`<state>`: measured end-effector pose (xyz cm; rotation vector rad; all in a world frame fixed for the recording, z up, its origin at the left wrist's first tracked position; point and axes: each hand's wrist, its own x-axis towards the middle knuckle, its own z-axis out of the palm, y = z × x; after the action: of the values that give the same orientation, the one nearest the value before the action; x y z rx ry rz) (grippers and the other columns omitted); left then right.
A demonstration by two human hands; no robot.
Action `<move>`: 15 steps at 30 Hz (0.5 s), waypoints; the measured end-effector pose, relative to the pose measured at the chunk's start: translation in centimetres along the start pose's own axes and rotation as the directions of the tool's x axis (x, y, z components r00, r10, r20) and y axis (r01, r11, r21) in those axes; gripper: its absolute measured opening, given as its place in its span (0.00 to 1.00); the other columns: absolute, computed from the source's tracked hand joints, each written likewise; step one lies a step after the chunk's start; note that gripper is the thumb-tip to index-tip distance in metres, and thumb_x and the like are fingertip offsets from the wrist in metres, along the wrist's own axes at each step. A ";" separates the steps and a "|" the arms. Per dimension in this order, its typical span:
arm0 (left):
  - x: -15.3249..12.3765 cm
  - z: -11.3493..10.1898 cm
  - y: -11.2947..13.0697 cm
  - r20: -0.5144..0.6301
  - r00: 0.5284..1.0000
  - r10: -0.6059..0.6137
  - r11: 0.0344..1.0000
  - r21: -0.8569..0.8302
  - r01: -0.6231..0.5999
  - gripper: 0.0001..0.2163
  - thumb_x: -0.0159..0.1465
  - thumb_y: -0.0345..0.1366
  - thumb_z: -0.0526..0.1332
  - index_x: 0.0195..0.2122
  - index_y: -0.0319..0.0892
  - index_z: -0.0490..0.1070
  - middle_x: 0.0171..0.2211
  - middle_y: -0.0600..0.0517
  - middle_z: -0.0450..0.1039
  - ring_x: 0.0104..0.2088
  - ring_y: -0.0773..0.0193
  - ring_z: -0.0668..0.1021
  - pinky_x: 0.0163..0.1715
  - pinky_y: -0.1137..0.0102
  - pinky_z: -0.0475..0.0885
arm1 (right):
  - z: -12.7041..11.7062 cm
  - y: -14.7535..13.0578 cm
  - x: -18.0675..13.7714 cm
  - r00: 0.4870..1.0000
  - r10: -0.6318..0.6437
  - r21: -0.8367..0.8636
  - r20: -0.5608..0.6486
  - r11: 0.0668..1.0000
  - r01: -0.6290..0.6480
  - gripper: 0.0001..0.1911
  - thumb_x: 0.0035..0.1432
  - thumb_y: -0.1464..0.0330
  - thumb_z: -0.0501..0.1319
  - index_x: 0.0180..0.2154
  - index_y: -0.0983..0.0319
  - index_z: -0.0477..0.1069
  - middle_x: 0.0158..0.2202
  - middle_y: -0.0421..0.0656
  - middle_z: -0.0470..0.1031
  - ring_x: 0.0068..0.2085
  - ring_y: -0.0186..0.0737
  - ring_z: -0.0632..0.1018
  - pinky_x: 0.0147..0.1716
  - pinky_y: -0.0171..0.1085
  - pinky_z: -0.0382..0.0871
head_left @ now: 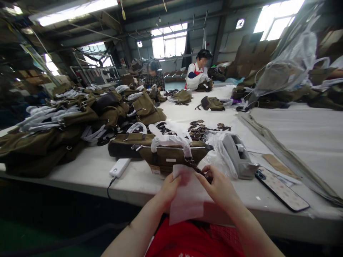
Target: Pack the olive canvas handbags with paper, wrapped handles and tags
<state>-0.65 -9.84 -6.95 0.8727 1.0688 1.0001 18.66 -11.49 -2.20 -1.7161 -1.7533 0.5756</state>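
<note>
An olive handbag (pixel 160 154) with a zip top and white-wrapped handles stands upright in front of me at the table's near side. From its handle hangs a dark brown charm strap (pixel 196 167). My left hand (pixel 170 187) pinches a thin white paper sheet (pixel 187 203), which droops over the table edge. My right hand (pixel 220 184) is closed around the lower end of the charm strap, its thumb close to the sheet's right edge. Whether that thumb also touches the paper, I cannot tell.
Another olive bag (pixel 118 146) stands behind, and more are heaped (pixel 80 121) at left. Several brown charms (pixel 199 130) lie beyond. A grey tape dispenser (pixel 237 157), a patterned phone (pixel 284 189) and a white corded device (pixel 119 167) flank me. Two people (pixel 197 76) are across the table.
</note>
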 end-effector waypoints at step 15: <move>-0.1 0.5 0.1 0.005 0.999 0.047 0.999 -0.015 -0.047 0.18 0.54 0.46 0.67 0.42 0.39 0.79 0.39 0.46 0.80 0.41 0.54 0.78 0.45 0.63 0.70 | 1.2 0.3 1.1 1.000 0.007 0.091 -0.008 0.996 -0.006 0.22 0.64 0.52 0.50 0.40 0.61 0.72 0.29 0.45 0.78 0.25 0.41 0.76 0.26 0.37 0.66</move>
<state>-0.18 -9.96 -6.66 0.8909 1.0393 1.0436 18.09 -10.28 -3.19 -1.6602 -1.6900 0.6402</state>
